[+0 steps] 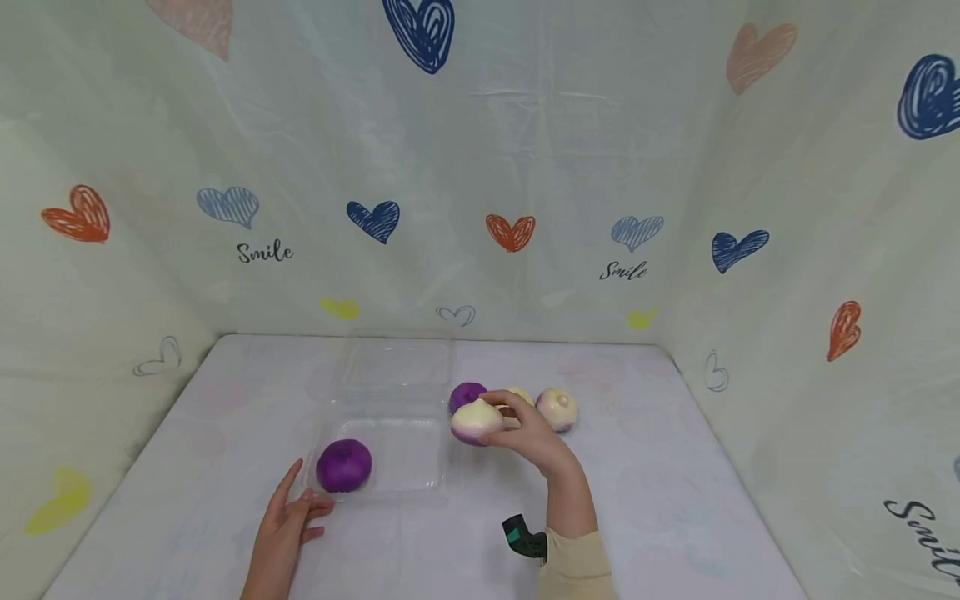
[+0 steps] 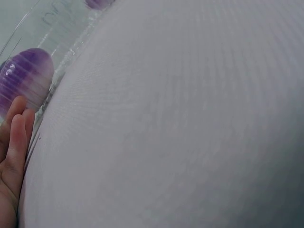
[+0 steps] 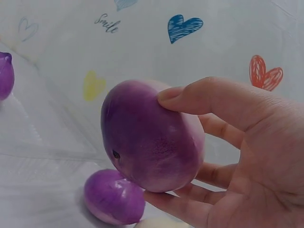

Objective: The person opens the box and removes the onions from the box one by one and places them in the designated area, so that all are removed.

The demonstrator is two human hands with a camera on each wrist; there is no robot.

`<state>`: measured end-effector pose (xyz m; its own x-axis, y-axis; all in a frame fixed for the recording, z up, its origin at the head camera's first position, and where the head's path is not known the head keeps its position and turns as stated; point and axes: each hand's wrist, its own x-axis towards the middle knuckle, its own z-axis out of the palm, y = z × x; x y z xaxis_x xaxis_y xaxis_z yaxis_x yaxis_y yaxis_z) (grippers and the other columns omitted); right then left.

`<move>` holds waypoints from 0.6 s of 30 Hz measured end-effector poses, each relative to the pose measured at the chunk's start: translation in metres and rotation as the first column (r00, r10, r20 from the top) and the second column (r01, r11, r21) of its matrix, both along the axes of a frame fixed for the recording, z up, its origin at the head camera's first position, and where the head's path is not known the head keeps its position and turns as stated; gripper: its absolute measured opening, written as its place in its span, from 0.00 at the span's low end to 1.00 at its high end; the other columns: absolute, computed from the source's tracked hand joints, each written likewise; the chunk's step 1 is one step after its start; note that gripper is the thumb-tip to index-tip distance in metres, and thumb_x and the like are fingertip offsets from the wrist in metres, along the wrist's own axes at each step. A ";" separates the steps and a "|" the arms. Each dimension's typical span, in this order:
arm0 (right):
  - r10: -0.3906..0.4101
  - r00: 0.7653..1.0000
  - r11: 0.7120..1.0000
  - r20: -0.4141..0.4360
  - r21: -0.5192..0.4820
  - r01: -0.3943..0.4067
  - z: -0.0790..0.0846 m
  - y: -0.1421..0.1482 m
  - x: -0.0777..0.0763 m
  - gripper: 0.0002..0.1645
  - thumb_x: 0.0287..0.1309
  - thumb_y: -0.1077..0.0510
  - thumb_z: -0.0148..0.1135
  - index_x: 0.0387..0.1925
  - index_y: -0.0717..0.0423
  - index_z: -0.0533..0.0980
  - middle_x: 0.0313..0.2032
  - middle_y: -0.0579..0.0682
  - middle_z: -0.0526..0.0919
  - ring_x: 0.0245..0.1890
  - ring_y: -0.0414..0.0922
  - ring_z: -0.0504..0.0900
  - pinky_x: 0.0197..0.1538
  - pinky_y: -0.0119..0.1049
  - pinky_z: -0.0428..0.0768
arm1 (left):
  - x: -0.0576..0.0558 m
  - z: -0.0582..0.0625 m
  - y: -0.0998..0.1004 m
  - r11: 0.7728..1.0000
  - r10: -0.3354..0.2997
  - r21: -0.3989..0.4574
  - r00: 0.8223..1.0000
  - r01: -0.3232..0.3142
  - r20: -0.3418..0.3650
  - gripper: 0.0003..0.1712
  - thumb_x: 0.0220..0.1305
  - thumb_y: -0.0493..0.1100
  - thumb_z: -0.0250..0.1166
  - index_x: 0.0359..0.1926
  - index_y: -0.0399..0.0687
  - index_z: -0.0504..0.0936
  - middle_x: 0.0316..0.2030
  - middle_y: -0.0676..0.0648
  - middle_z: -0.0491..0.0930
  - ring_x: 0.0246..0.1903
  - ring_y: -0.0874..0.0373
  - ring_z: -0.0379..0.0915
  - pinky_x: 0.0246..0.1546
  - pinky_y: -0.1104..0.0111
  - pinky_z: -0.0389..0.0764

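My right hand holds a white-and-purple onion above the table, thumb on one side and fingers on the other. Its purple underside fills the middle of the right wrist view. My left hand lies at the front left corner of a clear plastic container, fingers extended along its side in the left wrist view. Inside the container, at the left, sits a purple onion. Just behind the held one is another purple onion. A pale onion is partly hidden by my right hand, and a white-and-purple onion stands right of it.
The container's clear lid lies folded open toward the back of the white table. A curtain printed with hearts encloses the back and sides. A black device is strapped at my right wrist.
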<state>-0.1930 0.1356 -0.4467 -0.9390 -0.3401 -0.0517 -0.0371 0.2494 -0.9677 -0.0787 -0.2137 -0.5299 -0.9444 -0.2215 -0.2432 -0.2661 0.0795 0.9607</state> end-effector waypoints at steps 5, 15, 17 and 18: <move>-0.043 0.999 0.999 0.012 -0.006 0.043 -0.001 0.012 0.002 0.32 0.51 0.62 0.72 0.60 0.52 0.74 0.60 0.51 0.71 0.58 0.56 0.69 0.53 0.50 0.73 | 0.001 0.000 0.000 1.000 0.004 -0.003 1.000 -0.005 -0.002 0.37 0.77 0.55 0.46 0.78 0.55 0.42 0.43 0.46 0.83 0.40 0.69 0.78 0.38 0.70 0.79; -0.231 0.972 0.968 0.033 -0.098 0.233 -0.007 0.031 0.000 0.37 0.50 0.69 0.70 0.63 0.56 0.70 0.63 0.56 0.66 0.61 0.56 0.68 0.55 0.45 0.73 | 0.000 -0.001 0.000 1.000 0.002 0.007 1.000 -0.002 -0.016 0.36 0.77 0.55 0.46 0.78 0.56 0.43 0.41 0.52 0.83 0.40 0.70 0.78 0.38 0.70 0.79; -0.261 0.965 0.960 0.023 -0.094 0.262 -0.008 0.035 0.001 0.38 0.50 0.69 0.70 0.63 0.57 0.70 0.64 0.56 0.66 0.62 0.56 0.66 0.56 0.47 0.72 | 0.000 -0.002 0.000 1.000 0.003 0.002 1.000 -0.003 -0.017 0.37 0.77 0.55 0.46 0.78 0.56 0.43 0.41 0.51 0.83 0.40 0.70 0.78 0.38 0.70 0.79; -0.270 0.963 0.958 0.016 -0.091 0.270 -0.007 0.037 0.001 0.38 0.50 0.68 0.71 0.63 0.57 0.69 0.64 0.57 0.67 0.62 0.55 0.66 0.56 0.47 0.72 | 0.000 -0.002 0.000 1.000 0.004 0.001 1.000 -0.004 -0.015 0.37 0.77 0.56 0.46 0.78 0.56 0.43 0.41 0.51 0.83 0.40 0.70 0.78 0.38 0.70 0.79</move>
<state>-0.1921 0.1729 -0.4541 -0.9964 -0.0772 -0.0351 0.0224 0.1599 -0.9869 -0.0791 -0.2137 -0.5318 -0.9469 -0.2254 -0.2295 -0.2522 0.0772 0.9646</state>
